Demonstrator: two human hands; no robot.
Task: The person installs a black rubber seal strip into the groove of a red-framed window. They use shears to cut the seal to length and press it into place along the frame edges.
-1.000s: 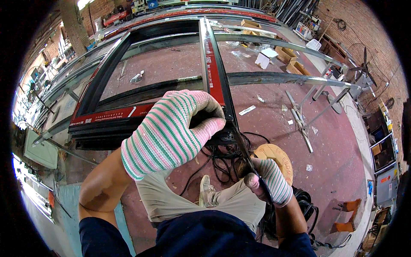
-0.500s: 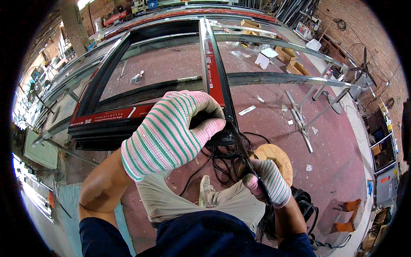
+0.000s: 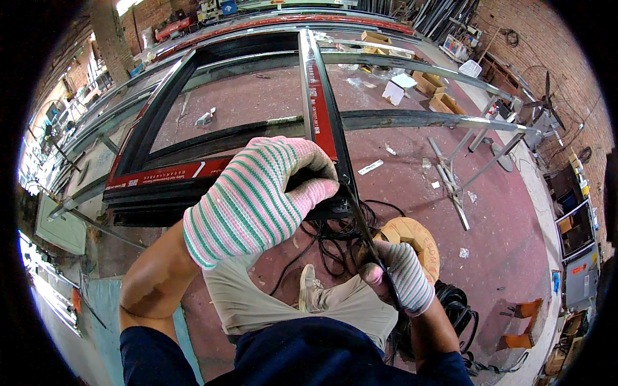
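The black window frame [image 3: 138, 138], with red film on its faces, lies across metal rails in front of me. My left hand [image 3: 254, 199], in a pink, white and green striped knit glove, rests at its near right corner. Thumb and fingertips are pinched together there; what lies between them is hidden. A thin black rubber strip [image 3: 362, 222] runs from beside those fingertips down to the right. My right hand [image 3: 405, 276], gloved alike, is closed around that strip lower down, near my thigh, with the thumb along it.
Metal support rails [image 3: 418, 120] extend to the right. A coil of black strip [image 3: 454, 305] and a round tan spool [image 3: 428, 248] lie on the floor by my right arm. Loose black strip [image 3: 331, 248] tangles below the frame. Cardboard boxes [image 3: 444, 103] stand farther off.
My right hand has shifted slightly left with the strip, whose slant has changed a little. My left hand stays at the frame corner.
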